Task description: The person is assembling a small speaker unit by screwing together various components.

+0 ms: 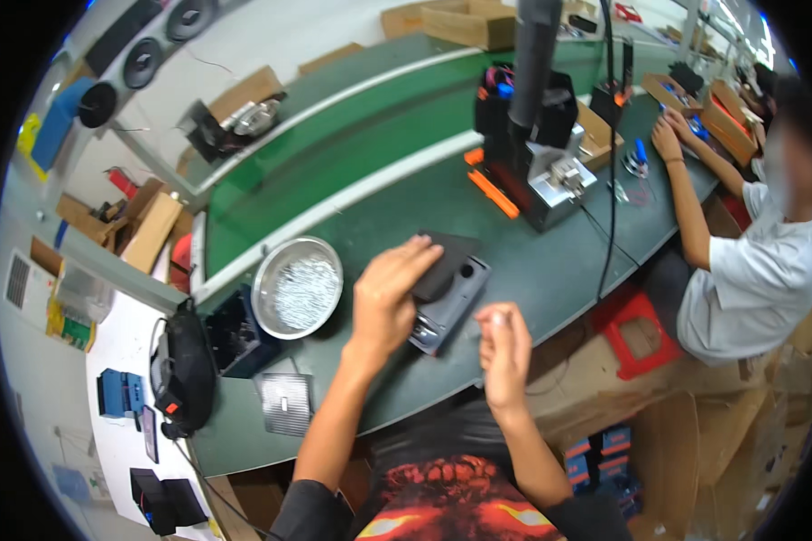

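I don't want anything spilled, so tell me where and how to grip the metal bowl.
Best pinch the metal bowl by its rim on the right, coming from the side of the left hand. The round open edge gives a ready hold there, while a dark box crowds its near left. It sits upright with many silvery pieces inside, so a level lift looks safer.

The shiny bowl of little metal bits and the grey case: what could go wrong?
The bowl is open and near the left hand, so a bump might spill its small metal pieces. The dark panel lies askew over part of the grey case, so it might slip off.
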### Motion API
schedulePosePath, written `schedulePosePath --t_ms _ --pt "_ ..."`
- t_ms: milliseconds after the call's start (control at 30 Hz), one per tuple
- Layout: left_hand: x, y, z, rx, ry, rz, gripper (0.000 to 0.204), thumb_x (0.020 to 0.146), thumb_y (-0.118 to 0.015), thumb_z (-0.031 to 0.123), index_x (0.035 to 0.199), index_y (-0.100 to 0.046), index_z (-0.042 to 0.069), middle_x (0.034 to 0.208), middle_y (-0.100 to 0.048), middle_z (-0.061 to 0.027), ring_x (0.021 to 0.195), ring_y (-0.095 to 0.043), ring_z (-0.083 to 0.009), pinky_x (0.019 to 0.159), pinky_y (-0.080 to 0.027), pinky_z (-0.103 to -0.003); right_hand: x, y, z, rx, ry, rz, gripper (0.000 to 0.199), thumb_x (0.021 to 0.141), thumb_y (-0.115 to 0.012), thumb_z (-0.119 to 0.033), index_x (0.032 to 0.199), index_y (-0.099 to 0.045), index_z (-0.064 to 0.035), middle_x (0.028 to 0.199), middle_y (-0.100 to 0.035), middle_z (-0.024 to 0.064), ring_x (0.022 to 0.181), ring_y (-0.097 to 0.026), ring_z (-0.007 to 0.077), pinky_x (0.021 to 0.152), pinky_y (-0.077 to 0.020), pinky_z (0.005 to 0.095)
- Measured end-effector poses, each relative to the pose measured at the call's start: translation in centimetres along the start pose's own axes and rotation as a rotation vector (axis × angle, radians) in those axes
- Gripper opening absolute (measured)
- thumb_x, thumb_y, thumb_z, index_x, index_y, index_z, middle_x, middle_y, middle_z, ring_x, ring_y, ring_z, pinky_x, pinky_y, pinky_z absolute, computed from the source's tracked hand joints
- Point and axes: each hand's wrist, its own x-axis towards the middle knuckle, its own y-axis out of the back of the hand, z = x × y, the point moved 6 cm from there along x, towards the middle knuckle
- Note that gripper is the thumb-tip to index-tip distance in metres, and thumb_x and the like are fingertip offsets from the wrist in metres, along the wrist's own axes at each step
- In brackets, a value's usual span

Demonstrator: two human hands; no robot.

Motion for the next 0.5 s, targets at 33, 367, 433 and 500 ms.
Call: schedulePosePath --t_ms 33,367,433,500 --pt "0.0 0.2 0.2 -0.029 -0.014 0.018 0.057 0.075 -0.056 -0.014 0.125 -0.076 0.004 0.127 -0.075 -0.0208 0.125 -0.071 -0.0356 0.109 -0.053 -0.047 -0.2 0.0 -0.4 0.041 -0.008 -0.003 0.031 0.114 -0.049 -0.032 0.101 -0.06 -0.0057 0.08 -0.044 -0.0078 0.063 -0.033 -0.0001 0.054 -0.0261 0.0205" --pt "-1.3 -0.4 -0.7 -0.157 0.082 0.077 0.06 0.071 -0.049 -0.021 0.12 -0.077 0.002 0.124 -0.077 -0.0182 0.124 -0.072 -0.0351 0.109 -0.054 -0.044 -2.0 0.9 -0.7 -0.047 0.094 -0.044 0.046 0.117 -0.041 -0.042 0.102 -0.065 -0.0053 0.079 -0.044 -0.0072 0.059 -0.029 -0.0014 0.05 -0.0211 0.019" --pt "-1.0 -0.1 -0.3 -0.15 0.084 0.087 0.062 0.071 -0.049 -0.021 0.121 -0.077 0.003 0.126 -0.077 -0.0174 0.125 -0.071 -0.0337 0.11 -0.054 -0.043 -2.2 1.3 -1.4 -0.112 0.094 -0.041 0.051 0.117 -0.04 -0.043 0.099 -0.066 -0.0039 0.077 -0.042 -0.0074 0.059 -0.029 -0.0014 0.05 -0.0209 0.0189" --pt "-0.6 0.0 0.1 -0.09 0.023 0.046 0.062 0.071 -0.051 -0.02 0.122 -0.077 0.005 0.125 -0.078 -0.0154 0.123 -0.072 -0.0335 0.108 -0.055 -0.043 -1.9 1.6 -2.5 -0.197 0.123 -0.037 0.051 0.118 -0.041 -0.041 0.099 -0.069 -0.0024 0.075 -0.044 -0.0078 0.061 -0.032 0.0 0.052 -0.0233 0.0202"
